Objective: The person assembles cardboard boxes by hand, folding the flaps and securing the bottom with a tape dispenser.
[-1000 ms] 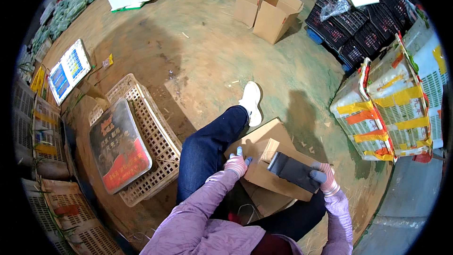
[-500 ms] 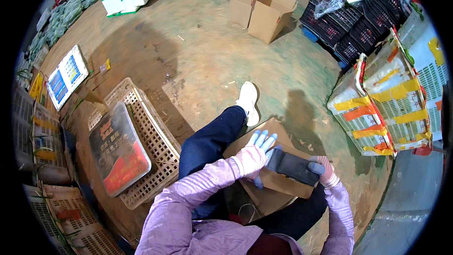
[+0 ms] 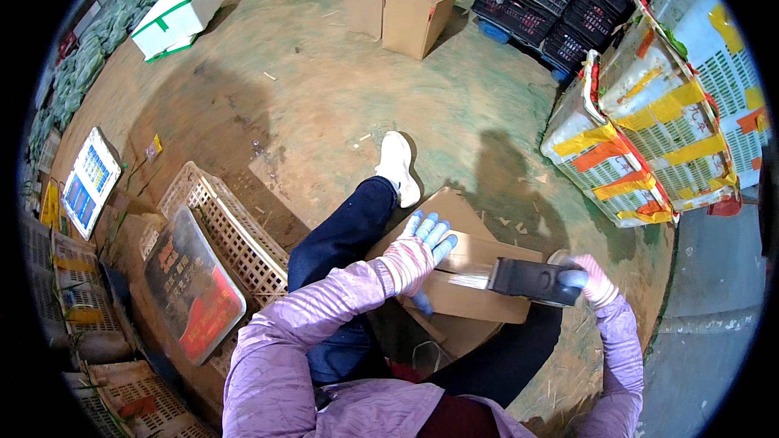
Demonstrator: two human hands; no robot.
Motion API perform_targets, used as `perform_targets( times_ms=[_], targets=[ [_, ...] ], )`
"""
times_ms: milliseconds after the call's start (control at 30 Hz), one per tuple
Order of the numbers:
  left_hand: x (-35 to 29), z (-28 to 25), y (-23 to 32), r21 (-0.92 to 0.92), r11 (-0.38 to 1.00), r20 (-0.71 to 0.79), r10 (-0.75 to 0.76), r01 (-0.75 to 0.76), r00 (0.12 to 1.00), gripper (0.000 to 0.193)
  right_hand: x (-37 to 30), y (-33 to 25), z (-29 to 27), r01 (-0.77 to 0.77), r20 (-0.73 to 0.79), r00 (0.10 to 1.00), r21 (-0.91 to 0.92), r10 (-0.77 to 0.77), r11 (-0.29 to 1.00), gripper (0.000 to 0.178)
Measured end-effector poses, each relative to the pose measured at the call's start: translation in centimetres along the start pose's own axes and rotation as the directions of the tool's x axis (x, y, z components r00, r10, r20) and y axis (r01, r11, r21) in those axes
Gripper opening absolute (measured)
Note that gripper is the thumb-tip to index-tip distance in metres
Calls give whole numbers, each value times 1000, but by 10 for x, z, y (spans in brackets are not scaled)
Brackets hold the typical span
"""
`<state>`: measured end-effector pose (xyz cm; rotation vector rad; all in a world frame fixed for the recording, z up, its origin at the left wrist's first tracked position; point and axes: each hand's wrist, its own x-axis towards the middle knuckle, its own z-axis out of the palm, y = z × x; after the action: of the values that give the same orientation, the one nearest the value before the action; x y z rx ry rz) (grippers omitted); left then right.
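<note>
A brown cardboard box lies across my lap between my legs. My left hand, in a striped glove with blue fingertips, rests on the box's left side with its fingers spread. My right hand, gloved alike, is closed round the end of a black tape dispenser at the box's right edge. A shiny strip of clear tape lies along the box, running to the dispenser. The underside of the box is hidden.
To my left stands an upturned cream plastic crate with a dark and red board on it. A white scale display is beyond. Open cardboard boxes stand ahead; taped crates and black crates are at right.
My right hand has drawn the tape dispenser rightward across the box, and a strip of tape now shows behind it. My left hand has shifted slightly left, away from the dispenser. The view has turned.
</note>
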<state>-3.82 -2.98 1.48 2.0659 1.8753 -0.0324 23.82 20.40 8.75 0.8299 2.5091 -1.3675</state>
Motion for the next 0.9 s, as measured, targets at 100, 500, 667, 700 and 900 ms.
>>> perform_targets(
  times_ms=[100,500,667,700,900],
  targets=[
    [4,-2,5,-21,1000,-7,-16,16,1000,125,-10,21,-1,10,-96,995,-39,-14,999,33],
    [21,-12,41,25,1000,106,-17,15,994,115,-18,-6,-1,-82,17,997,197,80,977,27],
    [25,-16,43,41,999,127,-36,31,991,112,-26,15,-7,1,1,1000,133,-1,991,30],
    [25,-11,41,34,999,95,-31,28,995,112,-29,23,-12,65,-20,998,98,-64,993,31],
    [30,-14,45,100,994,130,-64,51,989,111,-81,85,-67,-226,-106,971,-93,216,970,37]
  ],
)
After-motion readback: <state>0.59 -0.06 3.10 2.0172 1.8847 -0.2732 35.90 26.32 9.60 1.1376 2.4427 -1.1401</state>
